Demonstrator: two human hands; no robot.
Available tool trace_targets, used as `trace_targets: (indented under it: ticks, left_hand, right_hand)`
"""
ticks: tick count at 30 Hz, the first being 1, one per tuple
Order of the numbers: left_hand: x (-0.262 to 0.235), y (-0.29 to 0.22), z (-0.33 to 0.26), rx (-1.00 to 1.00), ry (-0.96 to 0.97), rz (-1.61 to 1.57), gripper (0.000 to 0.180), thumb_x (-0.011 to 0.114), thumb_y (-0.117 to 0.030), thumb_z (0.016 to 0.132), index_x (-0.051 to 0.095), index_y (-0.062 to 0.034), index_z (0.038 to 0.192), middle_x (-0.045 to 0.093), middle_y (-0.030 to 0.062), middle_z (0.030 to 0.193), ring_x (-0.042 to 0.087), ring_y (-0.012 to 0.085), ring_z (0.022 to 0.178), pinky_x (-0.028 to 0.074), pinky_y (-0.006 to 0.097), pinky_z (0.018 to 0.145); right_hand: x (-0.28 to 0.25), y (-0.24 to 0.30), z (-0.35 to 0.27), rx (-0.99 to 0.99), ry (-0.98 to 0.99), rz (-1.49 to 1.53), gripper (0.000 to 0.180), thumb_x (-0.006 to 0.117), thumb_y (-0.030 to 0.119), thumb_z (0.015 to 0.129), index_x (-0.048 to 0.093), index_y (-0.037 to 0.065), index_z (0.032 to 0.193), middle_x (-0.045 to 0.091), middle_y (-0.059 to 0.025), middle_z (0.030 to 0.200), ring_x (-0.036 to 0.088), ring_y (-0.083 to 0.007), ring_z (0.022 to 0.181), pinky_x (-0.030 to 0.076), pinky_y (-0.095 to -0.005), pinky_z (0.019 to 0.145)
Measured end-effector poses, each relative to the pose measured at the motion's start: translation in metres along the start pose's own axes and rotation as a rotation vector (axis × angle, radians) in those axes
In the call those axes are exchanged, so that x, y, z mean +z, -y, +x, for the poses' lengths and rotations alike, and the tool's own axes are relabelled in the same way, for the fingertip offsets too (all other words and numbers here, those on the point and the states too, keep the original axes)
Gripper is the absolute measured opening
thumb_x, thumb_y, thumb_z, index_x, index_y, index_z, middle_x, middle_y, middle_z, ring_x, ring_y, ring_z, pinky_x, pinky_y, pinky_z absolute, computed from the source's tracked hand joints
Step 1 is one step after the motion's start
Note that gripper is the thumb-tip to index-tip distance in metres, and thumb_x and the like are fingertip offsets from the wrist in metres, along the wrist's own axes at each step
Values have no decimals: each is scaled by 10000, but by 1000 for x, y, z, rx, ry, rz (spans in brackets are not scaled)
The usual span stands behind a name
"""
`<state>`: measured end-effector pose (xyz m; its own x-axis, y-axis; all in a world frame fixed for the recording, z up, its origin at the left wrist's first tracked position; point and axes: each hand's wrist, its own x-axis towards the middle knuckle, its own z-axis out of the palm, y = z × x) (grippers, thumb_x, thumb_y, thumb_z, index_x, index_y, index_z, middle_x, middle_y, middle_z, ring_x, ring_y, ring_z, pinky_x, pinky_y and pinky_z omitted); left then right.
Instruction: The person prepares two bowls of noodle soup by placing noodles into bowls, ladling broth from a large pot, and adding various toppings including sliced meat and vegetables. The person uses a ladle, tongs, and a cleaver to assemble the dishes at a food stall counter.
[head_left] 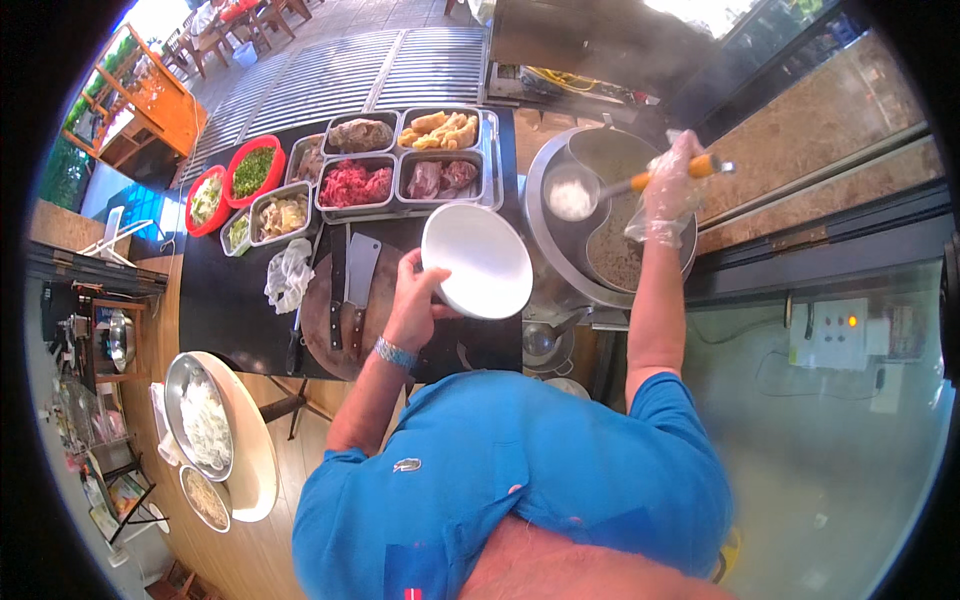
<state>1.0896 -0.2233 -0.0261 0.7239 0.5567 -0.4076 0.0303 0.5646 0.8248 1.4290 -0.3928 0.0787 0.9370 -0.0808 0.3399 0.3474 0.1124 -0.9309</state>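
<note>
We see a white bowl tilted above the black counter, beside the big pot, our left hand gripping its rim. Our gloved right hand clasps a ladle over the pot. A cleaver lies on the round board; trays of meat sit behind.
</note>
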Motion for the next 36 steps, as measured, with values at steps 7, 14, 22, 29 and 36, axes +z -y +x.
trace_targets:
  ticks: [7,14,22,29,36]
  left_hand:
    - [19,-54,8,112,102,-163,648,630,-259,932,325,-19,1451,557,200,1292,675,312,1149,671,503,767]
    - [35,-118,-8,206,200,-298,638,546,-353,1006,384,22,1496,574,234,1406,638,378,1253,633,521,928]
    - [30,-127,-31,262,242,-472,602,557,-293,958,418,15,1456,615,209,1332,666,359,1192,632,543,909]
    - [-40,-67,-39,272,131,-498,522,548,-189,884,495,-15,1373,635,175,1297,701,339,1110,641,516,863]
    - [-184,-7,-94,379,-116,-692,521,548,-147,818,565,35,1306,664,164,1278,668,305,1158,566,476,997]
  right_hand:
    - [-15,122,-55,-742,330,250,175,646,97,979,561,106,826,555,-8,698,530,-147,604,460,-297,598]
    - [1,199,-156,-1581,826,549,292,713,209,911,519,55,755,519,-11,653,544,-149,535,501,-304,502]
    - [43,209,-164,-2030,825,740,285,645,251,972,533,46,808,504,18,649,530,-111,523,487,-286,461]
    - [8,209,-158,-991,426,674,484,431,452,1083,357,203,675,269,98,558,311,-69,503,300,-340,559]
    - [-50,123,-104,-64,93,710,327,619,338,1039,464,162,812,232,65,676,262,-90,605,247,-280,565]
